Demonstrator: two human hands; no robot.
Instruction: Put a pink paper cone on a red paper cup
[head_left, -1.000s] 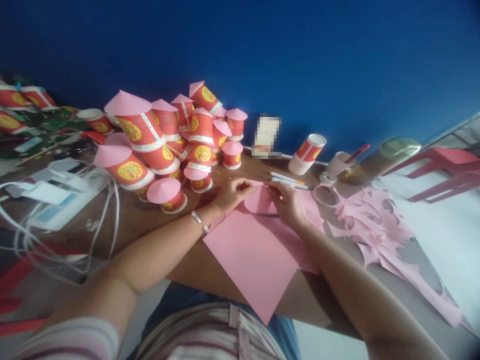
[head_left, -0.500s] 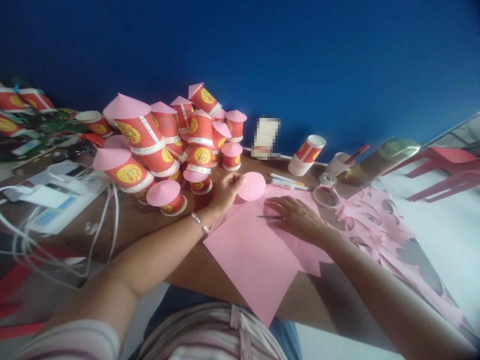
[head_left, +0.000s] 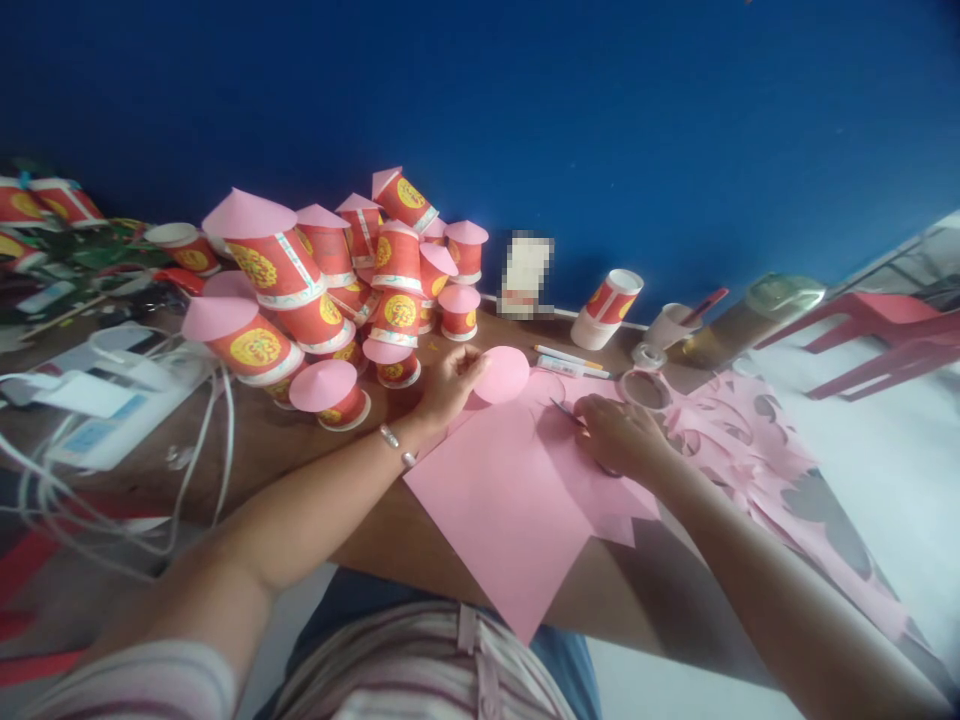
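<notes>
Between the thumb and fingers of my left hand [head_left: 452,385] is the edge of a pink paper circle [head_left: 503,374]. My right hand [head_left: 621,432] is closed around a pair of scissors [head_left: 564,408], whose blades point up and left over the pink paper. Most of their handle is hidden under my fingers. Below both hands a large pink paper sheet [head_left: 510,500] lies on the brown table, its near corner reaching over the front edge.
Red paper cups with pink cone tops [head_left: 322,250] are stacked at the left. White cables [head_left: 187,480] and a power strip [head_left: 112,420] lie nearer me. Pens [head_left: 566,360], a tape roll [head_left: 646,388], an upright cup [head_left: 609,308], a bottle [head_left: 750,320] and pink paper scraps [head_left: 742,450] are rightward.
My right hand has lifted off the paper and shifted right, with the scissors now in its grip and their blades turned upward. My left hand still holds the circle in place.
</notes>
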